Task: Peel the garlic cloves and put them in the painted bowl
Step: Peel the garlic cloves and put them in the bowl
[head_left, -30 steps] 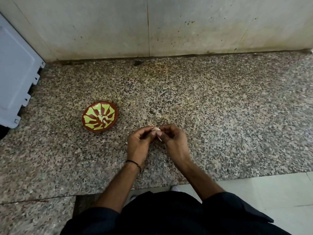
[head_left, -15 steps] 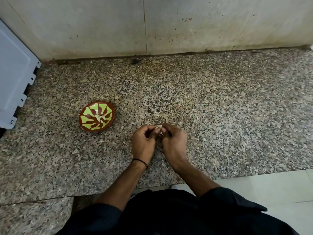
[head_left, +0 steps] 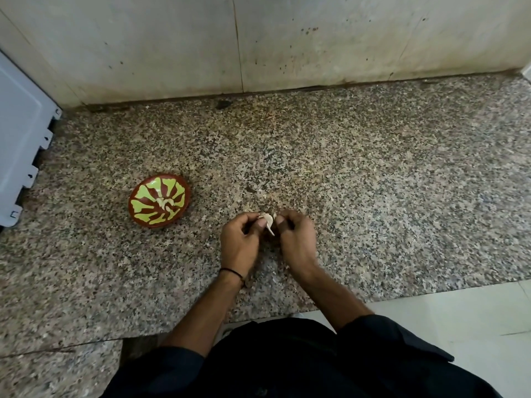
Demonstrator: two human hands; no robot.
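1. Fingertips (head_left: 262, 224) of left hand (head_left: 240, 242) and right hand (head_left: 297, 239) curled in, clamped on one garlic clove (head_left: 268, 219) from both sides.
2. Held over worktop (head_left: 373, 196), middle of its near half, right of painted bowl (head_left: 159, 201), well apart from it.
3. Long axis tilted: blunt end toward far edge, thin pale tail of skin pointing at near edge, slightly right.
4. Inside bowl, at centre: pale peeled cloves (head_left: 166, 203).
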